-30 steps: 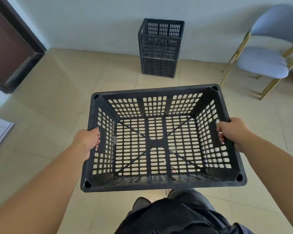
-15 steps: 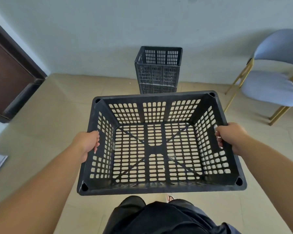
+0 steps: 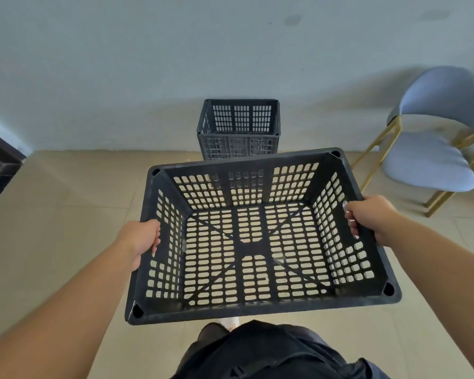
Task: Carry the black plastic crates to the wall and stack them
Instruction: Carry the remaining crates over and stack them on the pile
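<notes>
Mid-carry, my left hand (image 3: 141, 239) and right hand (image 3: 370, 217) grip the crate (image 3: 257, 306); next I'd lift it onto the far stack (image 3: 238, 129).

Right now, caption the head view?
Left hand and right hand grip an empty black crate, facing the crate stack by the wall.

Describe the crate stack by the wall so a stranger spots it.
Find the pale wall ahead. Against it, left of the blue padded chair with gold legs, stands a stack of black slotted plastic crates. Unlike the carried crate, it stands tiered and unheld.
</notes>
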`<state>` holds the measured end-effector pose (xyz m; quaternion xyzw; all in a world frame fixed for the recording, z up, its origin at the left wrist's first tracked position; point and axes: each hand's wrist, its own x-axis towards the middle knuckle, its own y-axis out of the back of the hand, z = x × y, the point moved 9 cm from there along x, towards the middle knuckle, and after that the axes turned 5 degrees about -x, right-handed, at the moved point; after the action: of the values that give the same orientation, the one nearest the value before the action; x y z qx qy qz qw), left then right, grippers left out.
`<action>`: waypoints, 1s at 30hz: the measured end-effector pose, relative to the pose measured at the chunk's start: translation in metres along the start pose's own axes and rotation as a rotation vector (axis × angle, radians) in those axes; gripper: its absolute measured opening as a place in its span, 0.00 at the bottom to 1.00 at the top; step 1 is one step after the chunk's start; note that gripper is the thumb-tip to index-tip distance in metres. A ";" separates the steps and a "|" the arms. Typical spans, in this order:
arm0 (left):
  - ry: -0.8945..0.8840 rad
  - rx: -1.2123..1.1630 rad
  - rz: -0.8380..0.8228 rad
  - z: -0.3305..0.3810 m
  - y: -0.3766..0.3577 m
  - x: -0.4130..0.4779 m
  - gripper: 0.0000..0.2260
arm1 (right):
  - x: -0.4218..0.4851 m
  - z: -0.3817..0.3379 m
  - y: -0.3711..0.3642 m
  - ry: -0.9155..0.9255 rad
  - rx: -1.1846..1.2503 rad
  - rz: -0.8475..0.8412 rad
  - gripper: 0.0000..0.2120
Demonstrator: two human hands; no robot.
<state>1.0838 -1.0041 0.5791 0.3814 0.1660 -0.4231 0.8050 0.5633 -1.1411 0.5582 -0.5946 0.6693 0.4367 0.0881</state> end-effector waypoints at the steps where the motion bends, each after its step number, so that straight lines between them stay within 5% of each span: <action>1: -0.012 0.008 -0.011 0.016 -0.001 0.016 0.13 | 0.006 -0.013 -0.004 -0.002 0.006 0.001 0.09; 18: -0.079 0.082 0.036 0.245 -0.094 0.208 0.12 | 0.198 -0.167 -0.014 -0.128 0.102 0.037 0.09; 30: -0.057 0.029 0.064 0.353 -0.121 0.324 0.11 | 0.315 -0.332 -0.024 -0.020 0.047 0.051 0.08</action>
<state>1.1570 -1.4926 0.5608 0.3861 0.1247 -0.4102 0.8167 0.6300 -1.5943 0.5467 -0.5709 0.6933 0.4290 0.0975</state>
